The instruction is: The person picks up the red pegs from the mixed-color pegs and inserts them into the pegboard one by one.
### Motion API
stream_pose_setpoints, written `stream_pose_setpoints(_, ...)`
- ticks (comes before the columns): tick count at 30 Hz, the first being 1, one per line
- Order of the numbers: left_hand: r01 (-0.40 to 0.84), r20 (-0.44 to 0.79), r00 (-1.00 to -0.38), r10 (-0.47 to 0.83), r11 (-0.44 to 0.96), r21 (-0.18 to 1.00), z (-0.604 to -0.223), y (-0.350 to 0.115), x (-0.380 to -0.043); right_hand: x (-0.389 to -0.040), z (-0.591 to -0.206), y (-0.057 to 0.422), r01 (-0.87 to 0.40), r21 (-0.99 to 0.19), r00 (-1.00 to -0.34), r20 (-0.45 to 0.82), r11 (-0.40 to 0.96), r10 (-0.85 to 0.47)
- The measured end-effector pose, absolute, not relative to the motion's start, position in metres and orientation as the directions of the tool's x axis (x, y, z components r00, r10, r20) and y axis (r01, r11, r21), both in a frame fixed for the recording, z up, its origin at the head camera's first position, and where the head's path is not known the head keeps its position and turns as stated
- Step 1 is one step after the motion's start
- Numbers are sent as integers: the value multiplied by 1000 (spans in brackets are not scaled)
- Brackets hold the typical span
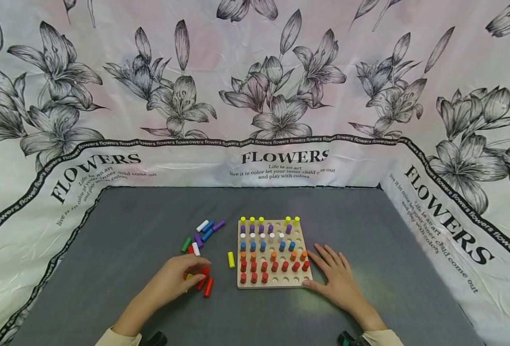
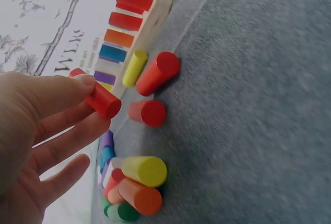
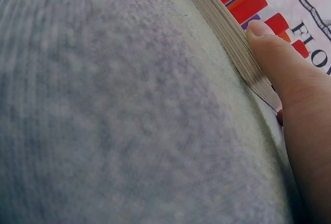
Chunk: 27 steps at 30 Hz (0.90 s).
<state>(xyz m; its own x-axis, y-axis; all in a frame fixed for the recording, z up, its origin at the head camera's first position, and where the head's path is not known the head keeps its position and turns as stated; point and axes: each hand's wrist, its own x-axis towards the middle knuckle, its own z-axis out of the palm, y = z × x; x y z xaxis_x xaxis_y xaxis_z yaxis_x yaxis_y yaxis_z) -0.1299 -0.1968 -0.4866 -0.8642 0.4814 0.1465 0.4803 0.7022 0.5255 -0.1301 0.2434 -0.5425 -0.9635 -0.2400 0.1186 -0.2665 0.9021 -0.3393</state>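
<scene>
The left hand held its fingers narrow, pinching a tilted red cylindrical peg under the thumb. Just beside those fingers on the grey counter lay a second red cylindrical peg; beyond them sat a loose group with a green cylindrical peg. Farther to their right, a yellow cylindrical peg lay near the pale wooden pegboard. The right hand spread its fingers at the pegboard's right edge, thumb on the near corner. So light a pinch could let the held peg twist loose; brushing knuckles could roll its round neighbours, and uneven thumb pressure could skew the pegboard.
</scene>
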Motion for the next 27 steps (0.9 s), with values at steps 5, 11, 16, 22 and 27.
stream_pose_setpoints(5,501,156,-847,508,664,555,-482,-190,-133,-129,-543,243,-264,-339,-964,119,903,-237)
stream_pose_setpoints(11,507,152,-835,528,634,583,-476,-179,-137,-129,-543,243,-283,-331,-958,151,900,-245)
stream_pose_setpoints(16,530,175,-822,543,614,584,-472,-165,-140,-130,-543,243,-273,-339,-961,129,900,-244)
stream_pose_setpoints(22,542,181,-803,567,571,617,-468,-145,-144,-130,-543,244,-266,-339,-964,115,902,-241)
stream_pose_setpoints(27,558,177,-778,603,534,634,-464,-127,-148,-130,-543,244,-269,-339,-963,125,902,-240)
